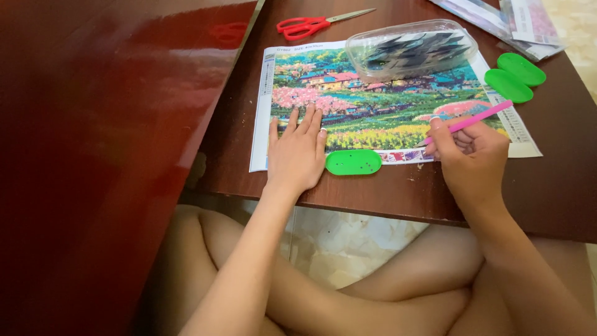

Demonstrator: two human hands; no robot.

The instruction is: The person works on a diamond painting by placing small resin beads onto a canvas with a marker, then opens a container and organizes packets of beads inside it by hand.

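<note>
A colourful landscape canvas (373, 102) lies flat on a low brown table (547, 186). My left hand (297, 152) rests palm down on the canvas's lower left part, fingers spread. My right hand (469, 155) grips a pink pen (476, 118) like a pencil, its tip touching the canvas near the lower right edge. A green oval tray (353, 162) with a few small beads sits at the canvas's bottom edge, between my hands.
A clear plastic box (410, 48) of dark packets lies on the canvas's top right. Two empty green trays (515, 78) sit to the right, red scissors (311, 25) at the back, plastic sleeves (516, 22) far right. A glossy red-brown panel (106, 143) fills the left.
</note>
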